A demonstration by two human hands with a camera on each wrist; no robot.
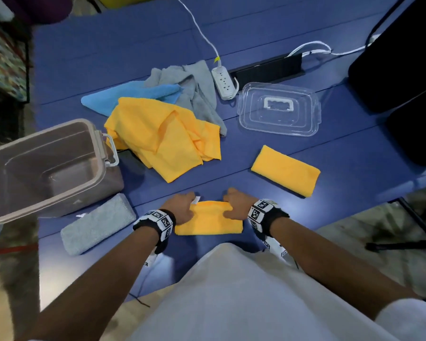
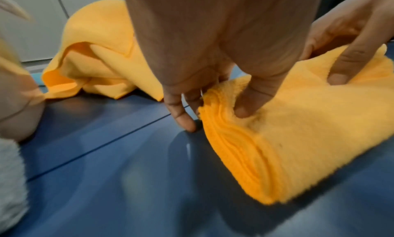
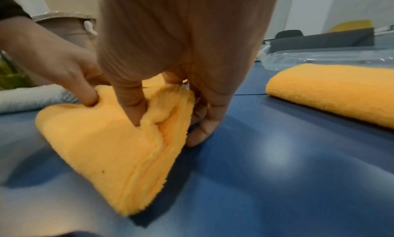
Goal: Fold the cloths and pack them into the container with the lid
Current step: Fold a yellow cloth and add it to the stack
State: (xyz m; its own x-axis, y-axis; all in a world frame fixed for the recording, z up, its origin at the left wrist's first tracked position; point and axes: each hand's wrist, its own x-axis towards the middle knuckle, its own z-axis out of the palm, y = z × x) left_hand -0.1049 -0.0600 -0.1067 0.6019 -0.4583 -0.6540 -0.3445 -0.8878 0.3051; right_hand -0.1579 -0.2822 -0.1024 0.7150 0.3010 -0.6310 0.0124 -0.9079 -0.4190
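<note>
A: Fingers first. The left hand [image 2: 213,68] pinches the far left corner of the small folded orange microfibre cloth [image 1: 208,222], and the right hand [image 3: 181,75] pinches the far right corner, thumbs on top.

B: That cloth lies on the blue table [image 1: 330,212], right at the near edge.

A: Progress? A second folded orange cloth [image 1: 285,170] waits right, a folded grey cloth [image 1: 97,223] left.

B: The beige plastic container [image 1: 0,168] holds nothing, and the clear lid [image 1: 279,108] is off.

A: A crumpled orange cloth [image 1: 162,136], a blue cloth [image 1: 123,98] and a loose grey cloth [image 1: 194,87] are unfolded. Early days, I'd say.
</note>
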